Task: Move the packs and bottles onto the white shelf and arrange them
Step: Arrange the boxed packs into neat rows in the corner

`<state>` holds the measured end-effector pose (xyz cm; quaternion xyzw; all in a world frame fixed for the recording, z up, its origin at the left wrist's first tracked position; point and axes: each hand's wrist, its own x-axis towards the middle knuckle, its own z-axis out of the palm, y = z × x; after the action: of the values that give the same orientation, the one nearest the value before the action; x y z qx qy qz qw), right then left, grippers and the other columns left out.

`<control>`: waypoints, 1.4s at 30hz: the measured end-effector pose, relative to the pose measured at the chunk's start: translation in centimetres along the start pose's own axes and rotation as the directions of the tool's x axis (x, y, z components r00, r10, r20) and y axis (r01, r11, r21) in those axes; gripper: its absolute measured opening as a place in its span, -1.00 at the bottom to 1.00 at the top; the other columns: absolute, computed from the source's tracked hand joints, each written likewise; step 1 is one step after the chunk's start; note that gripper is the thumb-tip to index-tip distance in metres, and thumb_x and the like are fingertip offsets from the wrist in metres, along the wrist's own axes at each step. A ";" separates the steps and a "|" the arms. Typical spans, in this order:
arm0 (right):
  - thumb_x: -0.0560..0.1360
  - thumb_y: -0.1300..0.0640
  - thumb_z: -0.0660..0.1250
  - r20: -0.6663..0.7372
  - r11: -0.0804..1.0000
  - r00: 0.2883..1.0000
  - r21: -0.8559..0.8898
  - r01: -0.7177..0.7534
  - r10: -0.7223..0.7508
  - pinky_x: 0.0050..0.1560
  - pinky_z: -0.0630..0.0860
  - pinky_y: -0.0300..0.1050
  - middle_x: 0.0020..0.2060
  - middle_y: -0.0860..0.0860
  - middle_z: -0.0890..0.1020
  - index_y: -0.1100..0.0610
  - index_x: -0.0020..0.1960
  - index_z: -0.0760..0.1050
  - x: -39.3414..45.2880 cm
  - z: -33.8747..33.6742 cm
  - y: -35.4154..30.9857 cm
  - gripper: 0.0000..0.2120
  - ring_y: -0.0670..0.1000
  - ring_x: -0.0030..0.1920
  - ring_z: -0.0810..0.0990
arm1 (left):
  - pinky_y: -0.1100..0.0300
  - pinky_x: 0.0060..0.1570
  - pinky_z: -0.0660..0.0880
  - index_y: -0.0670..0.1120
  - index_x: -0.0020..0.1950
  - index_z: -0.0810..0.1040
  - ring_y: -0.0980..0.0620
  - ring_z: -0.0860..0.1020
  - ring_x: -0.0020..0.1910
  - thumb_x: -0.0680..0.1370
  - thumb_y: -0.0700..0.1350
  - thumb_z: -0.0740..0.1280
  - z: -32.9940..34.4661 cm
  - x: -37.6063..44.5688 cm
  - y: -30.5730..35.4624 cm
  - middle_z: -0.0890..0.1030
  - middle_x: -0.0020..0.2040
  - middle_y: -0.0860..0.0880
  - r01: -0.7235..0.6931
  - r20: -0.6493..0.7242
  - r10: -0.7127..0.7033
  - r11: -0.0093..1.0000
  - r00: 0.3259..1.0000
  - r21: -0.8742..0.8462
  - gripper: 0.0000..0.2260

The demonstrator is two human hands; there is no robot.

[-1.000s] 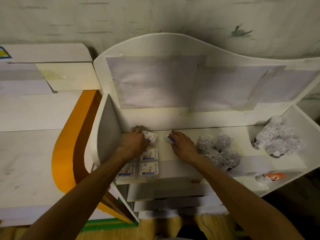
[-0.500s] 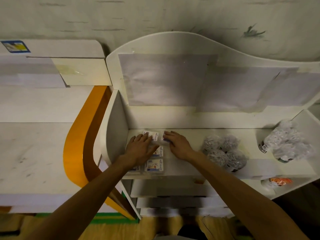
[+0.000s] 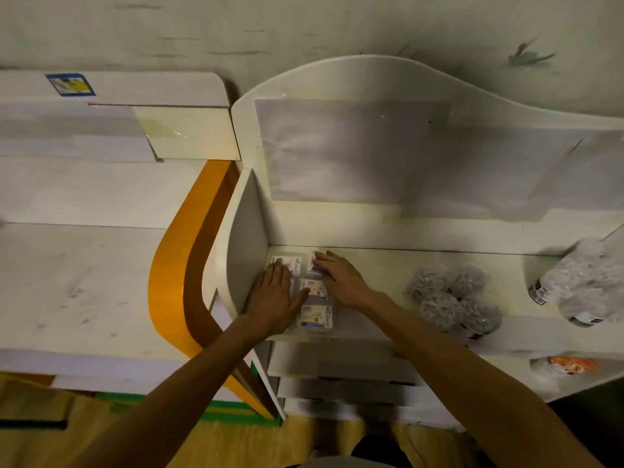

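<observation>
Both hands flat on the small packs at the white shelf's left end.

From the head camera, the packs [image 3: 315, 315] lie in two columns by the left wall of the white shelf [image 3: 378, 265]; their blue and red labels are too small to read. The left hand [image 3: 275, 300] lies flat with straight fingers, hiding most of the left column. The right hand [image 3: 341, 280] presses straight fingers on the rear pack. Wrapped bottles [image 3: 456, 302] sit mid-shelf, more bottles [image 3: 580, 285] at the right edge, blurred. Half a second ago the left hand lay further right.
</observation>
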<state>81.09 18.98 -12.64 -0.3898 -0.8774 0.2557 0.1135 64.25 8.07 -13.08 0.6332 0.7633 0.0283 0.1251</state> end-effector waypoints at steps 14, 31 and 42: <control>0.70 0.04 0.04 -0.033 0.997 0.998 -0.048 0.056 -0.058 0.57 -0.13 0.05 0.59 -0.05 0.15 0.04 0.58 0.19 -1.5 2.2 -0.9 -0.55 0.00 0.60 -0.05 | 0.01 0.54 -0.21 -0.10 0.63 -0.10 -0.06 -0.06 0.62 0.60 0.34 -0.26 3.0 -2.0 -0.4 -0.04 0.63 -0.10 -0.121 -0.209 0.117 0.993 0.971 -0.008 -0.27; 0.67 0.06 0.12 -0.126 0.999 0.991 0.009 0.036 -0.035 0.58 -0.02 0.10 0.57 -0.06 0.19 0.00 0.55 0.24 -2.2 4.5 -1.5 -0.55 -0.04 0.59 0.03 | -0.05 0.57 -0.11 -0.10 0.64 0.00 -0.06 -0.03 0.62 0.63 0.31 -0.18 3.1 -1.8 -0.5 0.02 0.64 -0.10 -0.087 -0.191 0.097 0.994 0.977 0.060 -0.30; 0.65 -0.06 0.02 -0.247 0.986 0.967 0.166 -0.028 0.069 0.56 0.08 0.09 0.58 -0.01 0.18 0.07 0.53 0.29 -2.9 2.0 -0.6 -0.51 -0.02 0.59 0.03 | 0.04 0.55 -0.18 -0.09 0.65 -0.02 -0.01 -0.04 0.62 0.60 0.34 -0.16 2.0 -2.1 -0.4 0.02 0.64 -0.07 -0.147 -0.242 0.122 0.985 0.963 -0.087 -0.26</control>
<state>81.86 15.71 -13.98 -0.4301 -0.8223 0.2770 0.2490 64.66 5.72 -14.82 0.6684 0.7255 0.1512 0.0642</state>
